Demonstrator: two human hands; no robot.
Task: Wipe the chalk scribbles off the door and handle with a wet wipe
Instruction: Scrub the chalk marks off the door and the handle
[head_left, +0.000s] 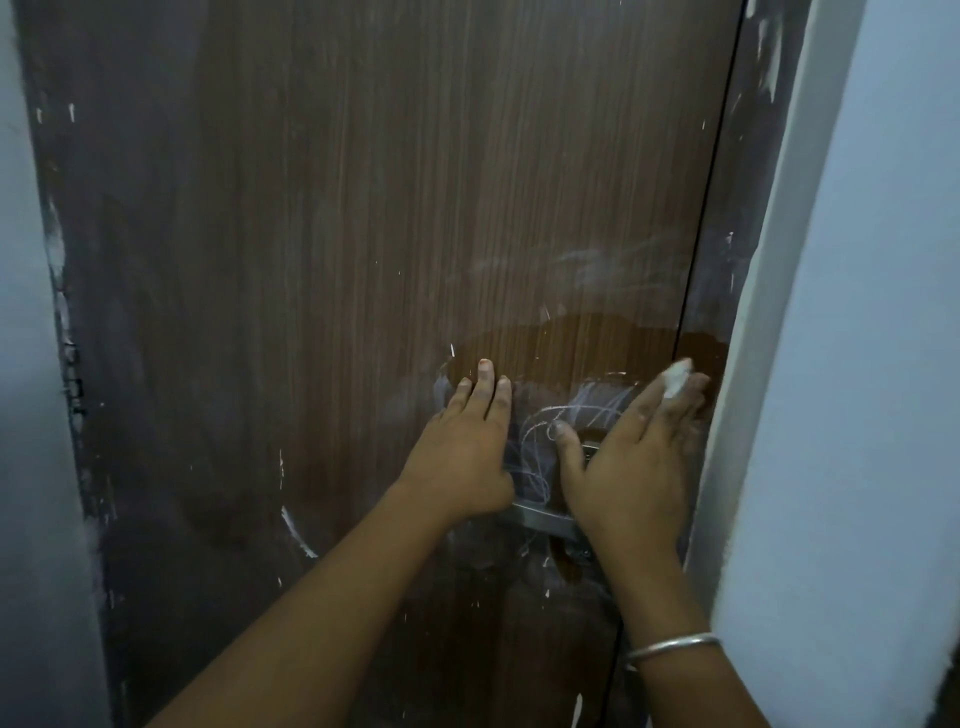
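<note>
A brown wood-grain door stands between pale blue walls; nearest, a bangle rings the right wrist; the left hand lies flat on the door, fingers straight, holding nothing; the right hand presses a bunched wet wipe to the door's edge with straight fingers; between them sit the metal handle and uncleaned chalk scribbles; above, a wet patch looks wiped, with faint smears beyond; roughly midway, I judge.

The bare left forearm and right forearm reach forward. The left hand lies flat, its fingers straight and close together. The right hand spreads its thumb to the left, its straight fingers pressing a wet wipe. A bangle circles the right wrist.
</note>
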